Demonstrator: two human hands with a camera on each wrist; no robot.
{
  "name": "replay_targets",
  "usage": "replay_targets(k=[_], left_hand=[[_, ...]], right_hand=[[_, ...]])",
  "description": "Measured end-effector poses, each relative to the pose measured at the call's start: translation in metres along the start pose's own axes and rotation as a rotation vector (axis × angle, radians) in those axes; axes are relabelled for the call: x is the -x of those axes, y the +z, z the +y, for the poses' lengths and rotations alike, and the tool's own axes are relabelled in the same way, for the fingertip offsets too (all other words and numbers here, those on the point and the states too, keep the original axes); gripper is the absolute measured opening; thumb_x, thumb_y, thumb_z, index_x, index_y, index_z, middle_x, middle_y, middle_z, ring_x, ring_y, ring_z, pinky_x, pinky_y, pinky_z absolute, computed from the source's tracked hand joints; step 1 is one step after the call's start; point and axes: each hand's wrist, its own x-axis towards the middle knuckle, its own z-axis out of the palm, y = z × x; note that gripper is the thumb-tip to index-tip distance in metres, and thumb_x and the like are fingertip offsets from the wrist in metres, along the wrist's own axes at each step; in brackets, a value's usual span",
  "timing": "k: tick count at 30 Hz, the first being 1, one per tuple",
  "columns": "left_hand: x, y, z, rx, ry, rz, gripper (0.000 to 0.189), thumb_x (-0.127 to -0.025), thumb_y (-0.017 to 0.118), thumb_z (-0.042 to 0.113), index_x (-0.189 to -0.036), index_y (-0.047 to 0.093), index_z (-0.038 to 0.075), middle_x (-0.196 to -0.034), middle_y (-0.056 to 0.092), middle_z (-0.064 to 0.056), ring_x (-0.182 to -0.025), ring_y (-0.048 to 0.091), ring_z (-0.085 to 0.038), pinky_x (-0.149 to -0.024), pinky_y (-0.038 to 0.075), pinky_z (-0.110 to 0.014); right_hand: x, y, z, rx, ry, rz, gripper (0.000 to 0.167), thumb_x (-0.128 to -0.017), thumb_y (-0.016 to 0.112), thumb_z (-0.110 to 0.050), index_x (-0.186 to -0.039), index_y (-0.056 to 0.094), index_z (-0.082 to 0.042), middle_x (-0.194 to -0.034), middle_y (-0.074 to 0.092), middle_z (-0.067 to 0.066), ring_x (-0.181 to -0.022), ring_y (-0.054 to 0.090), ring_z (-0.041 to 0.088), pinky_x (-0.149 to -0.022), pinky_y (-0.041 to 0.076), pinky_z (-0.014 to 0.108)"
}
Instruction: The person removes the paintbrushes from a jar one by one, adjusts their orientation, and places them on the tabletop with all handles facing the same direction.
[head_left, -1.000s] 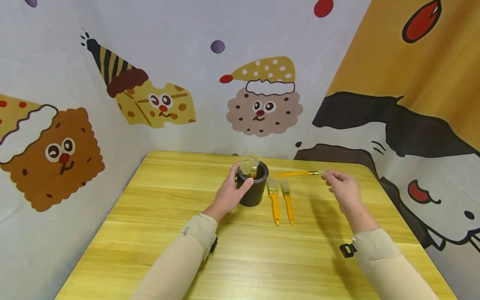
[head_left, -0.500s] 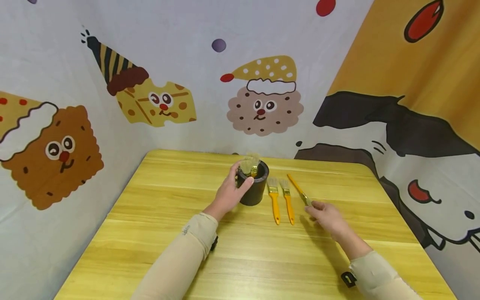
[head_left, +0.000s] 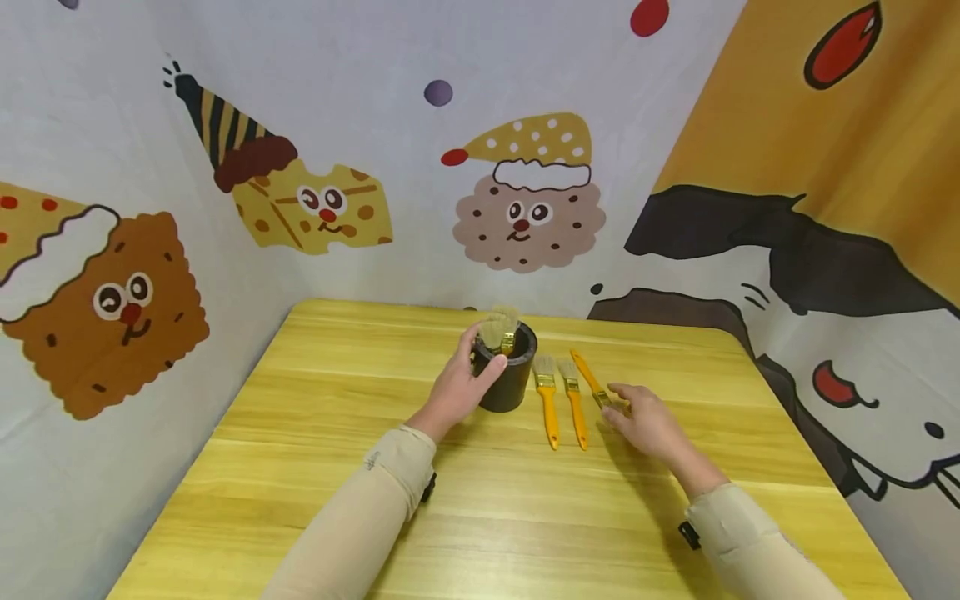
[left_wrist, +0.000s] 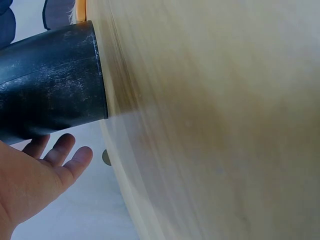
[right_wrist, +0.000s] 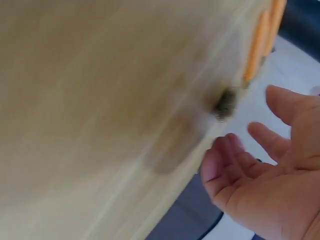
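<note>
My left hand [head_left: 453, 385] grips a black cylindrical cup [head_left: 510, 389], thumb at the rim; in the left wrist view its lower fingers [left_wrist: 75, 165] stretch loosely beside the cup wall. Paintbrushes [head_left: 495, 332] stand in the cup with pale bristles up. Two yellow-handled paintbrushes [head_left: 550, 412] lie side by side right of the cup, handles toward me. A third paintbrush [head_left: 587, 372] lies slanted beside them, its bristle end toward me. My right hand [head_left: 647, 423] is at that end; thumb and fingers stand apart around it, and in the right wrist view the hand [right_wrist: 270, 180] is spread.
The wooden table [head_left: 360, 350] reaches back to a cartoon-printed cloth [head_left: 405, 275] that hangs behind and at both sides. Bare tabletop extends in front of the brushes and left of the cup.
My right hand has brought the third paintbrush left and down, from held sideways at the right to lying beside the other two, and its fingers have parted. The left hand and cup stay put.
</note>
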Motion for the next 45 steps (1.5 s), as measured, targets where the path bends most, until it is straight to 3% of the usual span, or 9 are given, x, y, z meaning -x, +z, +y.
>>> replay_targets(k=[4,9,13,18,24,28,32,39,45], left_hand=[[0.000,0.005,0.000,-0.006,-0.003,-0.035,0.077,-0.103,0.051,0.072,-0.166,0.009,0.057,-0.177,0.029,-0.009,-0.151,0.047,-0.046,-0.118,0.042,-0.069],[0.000,0.003,0.001,-0.005,0.005,-0.014,0.078,-0.103,0.051,0.073,-0.167,0.011,0.054,-0.176,0.031,-0.010,-0.147,0.052,-0.048,-0.115,0.043,-0.069],[0.000,0.001,-0.001,-0.013,0.006,0.001,0.077,-0.100,0.047,0.080,-0.164,0.008,0.059,-0.176,0.032,-0.010,-0.146,0.052,-0.047,-0.116,0.044,-0.067],[0.001,0.000,-0.003,-0.008,0.021,0.001,0.079,-0.102,0.048,0.076,-0.167,0.009,0.053,-0.175,0.032,-0.012,-0.149,0.049,-0.046,-0.117,0.043,-0.068],[0.002,0.002,0.001,0.008,0.038,-0.025,0.079,-0.106,0.050,0.067,-0.170,0.009,0.045,-0.175,0.033,-0.013,-0.151,0.047,-0.043,-0.117,0.042,-0.068],[0.004,0.002,0.001,0.000,0.034,-0.037,0.078,-0.106,0.048,0.068,-0.170,0.008,0.046,-0.175,0.032,-0.012,-0.151,0.048,-0.043,-0.117,0.043,-0.067],[0.005,-0.001,-0.001,-0.032,0.022,-0.017,0.077,-0.105,0.045,0.073,-0.167,0.005,0.053,-0.176,0.032,-0.012,-0.151,0.048,-0.043,-0.116,0.044,-0.067],[0.004,-0.001,0.000,-0.033,0.046,-0.028,0.083,-0.102,0.042,0.079,-0.170,0.007,0.046,-0.176,0.029,-0.013,-0.150,0.048,-0.044,-0.114,0.045,-0.067],[0.005,0.002,0.001,-0.027,0.024,-0.036,0.088,-0.101,0.041,0.081,-0.172,0.005,0.041,-0.177,0.028,-0.012,-0.152,0.047,-0.043,-0.116,0.044,-0.066]], right_hand=[[0.000,0.008,0.014,0.135,-0.017,-0.037,0.053,-0.105,0.070,-0.030,-0.149,0.060,-0.001,-0.132,0.066,0.030,-0.115,0.067,0.047,-0.093,0.056,0.063],[0.000,0.005,0.006,0.137,-0.043,-0.046,0.050,-0.103,0.072,-0.028,-0.144,0.063,0.000,-0.123,0.071,0.023,-0.109,0.070,0.040,-0.090,0.058,0.059],[-0.013,-0.007,-0.027,0.052,-0.063,-0.002,0.050,-0.107,0.068,-0.030,-0.145,0.062,0.001,-0.131,0.070,0.024,-0.119,0.067,0.043,-0.096,0.057,0.059],[-0.039,-0.020,-0.087,-0.108,-0.140,0.116,0.052,-0.107,0.067,-0.041,-0.144,0.065,-0.004,-0.134,0.071,0.020,-0.122,0.067,0.040,-0.099,0.056,0.060],[-0.069,-0.013,-0.130,-0.102,-0.146,0.185,0.047,-0.105,0.070,-0.043,-0.136,0.072,-0.009,-0.137,0.071,0.017,-0.123,0.068,0.040,-0.102,0.056,0.059],[-0.079,-0.006,-0.139,-0.103,-0.111,0.200,0.035,-0.104,0.072,-0.038,-0.126,0.078,-0.012,-0.138,0.069,0.018,-0.122,0.068,0.040,-0.099,0.058,0.057],[-0.082,-0.005,-0.145,-0.105,-0.129,0.173,0.043,-0.103,0.072,-0.045,-0.129,0.077,-0.011,-0.144,0.066,0.018,-0.127,0.065,0.042,-0.101,0.056,0.059],[-0.086,-0.004,-0.156,-0.015,-0.140,0.154,0.046,-0.100,0.075,-0.047,-0.128,0.078,-0.010,-0.151,0.060,0.020,-0.142,0.053,0.045,-0.115,0.046,0.063],[-0.091,0.001,-0.164,0.009,-0.157,0.172,0.040,-0.098,0.078,-0.045,-0.118,0.082,-0.010,-0.148,0.062,0.020,-0.141,0.053,0.045,-0.120,0.041,0.062]])
